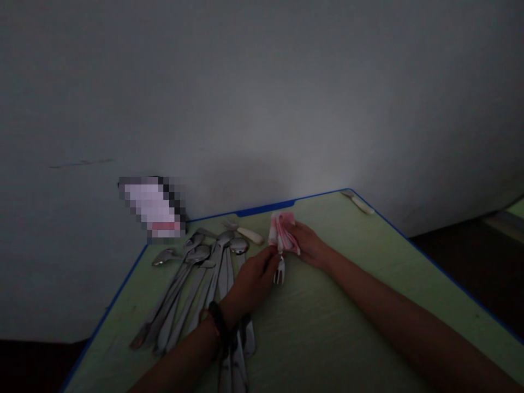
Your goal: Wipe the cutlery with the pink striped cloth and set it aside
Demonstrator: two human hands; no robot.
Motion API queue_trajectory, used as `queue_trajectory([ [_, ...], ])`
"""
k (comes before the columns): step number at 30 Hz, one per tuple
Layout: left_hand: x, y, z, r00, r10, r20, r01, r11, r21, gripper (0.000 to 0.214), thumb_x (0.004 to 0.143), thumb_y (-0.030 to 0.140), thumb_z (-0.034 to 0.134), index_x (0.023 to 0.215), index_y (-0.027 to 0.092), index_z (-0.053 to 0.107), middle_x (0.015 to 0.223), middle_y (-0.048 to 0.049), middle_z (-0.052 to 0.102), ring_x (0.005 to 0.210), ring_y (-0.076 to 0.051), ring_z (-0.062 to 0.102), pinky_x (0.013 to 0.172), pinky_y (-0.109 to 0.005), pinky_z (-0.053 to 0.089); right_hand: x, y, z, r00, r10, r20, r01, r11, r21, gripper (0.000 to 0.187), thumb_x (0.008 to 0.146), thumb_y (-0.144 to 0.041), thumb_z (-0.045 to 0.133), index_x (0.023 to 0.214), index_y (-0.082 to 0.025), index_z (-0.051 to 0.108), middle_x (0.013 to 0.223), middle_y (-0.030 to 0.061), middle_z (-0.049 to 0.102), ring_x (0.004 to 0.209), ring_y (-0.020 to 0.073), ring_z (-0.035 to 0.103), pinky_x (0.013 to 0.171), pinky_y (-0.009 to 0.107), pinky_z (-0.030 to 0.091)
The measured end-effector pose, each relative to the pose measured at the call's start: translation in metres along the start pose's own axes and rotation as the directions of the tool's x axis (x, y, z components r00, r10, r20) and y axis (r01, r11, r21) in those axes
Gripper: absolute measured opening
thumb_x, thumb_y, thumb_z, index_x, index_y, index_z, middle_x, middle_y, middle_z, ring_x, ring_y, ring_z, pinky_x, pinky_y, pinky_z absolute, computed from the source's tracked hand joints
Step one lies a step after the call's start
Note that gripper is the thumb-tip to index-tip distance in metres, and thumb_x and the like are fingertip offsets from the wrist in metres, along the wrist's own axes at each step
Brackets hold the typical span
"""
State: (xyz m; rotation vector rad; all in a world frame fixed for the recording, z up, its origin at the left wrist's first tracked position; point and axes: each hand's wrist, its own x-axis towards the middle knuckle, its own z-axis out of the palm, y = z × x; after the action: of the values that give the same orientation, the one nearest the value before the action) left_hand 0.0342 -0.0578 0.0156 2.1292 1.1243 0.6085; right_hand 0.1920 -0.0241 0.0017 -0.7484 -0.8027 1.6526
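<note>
Cloth (281,229), crumpled pink, in right hand (310,245); left hand (254,275) touches steel fork (279,273).

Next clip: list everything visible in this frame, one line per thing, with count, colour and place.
Small metal fork: one, silver, mid-table, handle wrapped in the cloth.
Pink-and-white cloth: one, bunched in the right hand.
Long metal spoons: a pile, number unclear, silver, table's left part.
White-handled utensil: one, behind the spoons.
Second white-handled utensil: one, far right corner.
Green table with blue edging: one, against the wall.
White wall: behind the table.
Blurred pink-and-white object: one, far left.
Black wristband: one, left wrist.
Left hand: fingers at the fork.
Right hand: closed on the cloth.
</note>
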Motion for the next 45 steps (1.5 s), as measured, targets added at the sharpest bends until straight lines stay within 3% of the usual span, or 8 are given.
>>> queue_trajectory([
  [11, -0.0023, 0.0026, -0.0013, 0.998, 0.011, 0.07, -0.016, 0.996, 0.084, 0.029, 0.09, 0.038, 0.035, 0.091, 0.02, 0.057, 0.073, -0.0004, 0.062, 0.065, -0.015, 0.055, 0.061, -0.025, 0.038, 0.0015, -0.0012, 0.0013, 0.999, 0.025, 0.043, -0.028, 0.997, 0.07, 0.042, 0.072, -0.054, 0.061, 0.083, -0.013, 0.061, 0.07, 0.004, 0.065, 0.058, 0.0125, 0.057, 0.06, 0.027, 0.046],
  [16, -0.0014, 0.0028, -0.0007, 1.0, -0.002, 0.016, 0.002, 0.999, 0.037, 0.028, 0.09, 0.036, 0.035, 0.087, 0.019, 0.057, 0.074, -0.0013, 0.062, 0.066, -0.015, 0.055, 0.062, -0.025, 0.039, 0.0015, 0.0003, -0.0002, 1.0, 0.013, 0.015, -0.014, 1.0, 0.022, 0.04, 0.069, -0.05, 0.066, 0.084, -0.013, 0.061, 0.069, 0.0029, 0.064, 0.059, 0.012, 0.056, 0.059, 0.025, 0.045],
  [21, 0.0001, 0.0038, -0.0014, 0.996, -0.065, -0.068, 0.059, 0.995, -0.082, 0.026, 0.088, 0.035, 0.039, 0.097, 0.017, 0.056, 0.081, -0.0027, 0.064, 0.071, -0.016, 0.057, 0.065, -0.027, 0.042, -0.001, -0.0011, 0.0014, 1.0, 0.019, 0.009, -0.019, 1.0, 0.023, 0.037, 0.067, -0.046, 0.069, 0.081, -0.013, 0.062, 0.071, 0.0027, 0.065, 0.061, 0.0112, 0.056, 0.059, 0.024, 0.044],
  [30, -0.0021, 0.002, 0.0003, 1.0, -0.008, -0.023, 0.006, 0.997, -0.074, 0.024, 0.089, 0.036, 0.038, 0.087, 0.018, 0.055, 0.069, 0.0012, 0.06, 0.061, -0.013, 0.053, 0.057, -0.023, 0.038, -0.0027, -0.0029, 0.0031, 1.0, 0.015, 0.006, -0.016, 1.0, 0.021, 0.033, 0.068, -0.043, 0.07, 0.08, -0.013, 0.062, 0.068, 0.0017, 0.064, 0.059, 0.0111, 0.055, 0.058, 0.023, 0.043],
  [45, -0.0054, 0.0027, -0.0027, 0.997, 0.055, 0.045, -0.048, 0.99, -0.136, 0.019, 0.089, 0.033, 0.041, 0.086, 0.017, 0.052, 0.068, 0.0022, 0.055, 0.061, -0.012, 0.051, 0.057, -0.023, 0.037, 0.0011, -0.0017, 0.0014, 0.999, 0.034, 0.003, -0.034, 0.999, 0.037, 0.036, 0.073, -0.048, 0.063, 0.082, -0.013, 0.061, 0.069, 0.0035, 0.065, 0.058, 0.0129, 0.059, 0.056, 0.025, 0.047],
])
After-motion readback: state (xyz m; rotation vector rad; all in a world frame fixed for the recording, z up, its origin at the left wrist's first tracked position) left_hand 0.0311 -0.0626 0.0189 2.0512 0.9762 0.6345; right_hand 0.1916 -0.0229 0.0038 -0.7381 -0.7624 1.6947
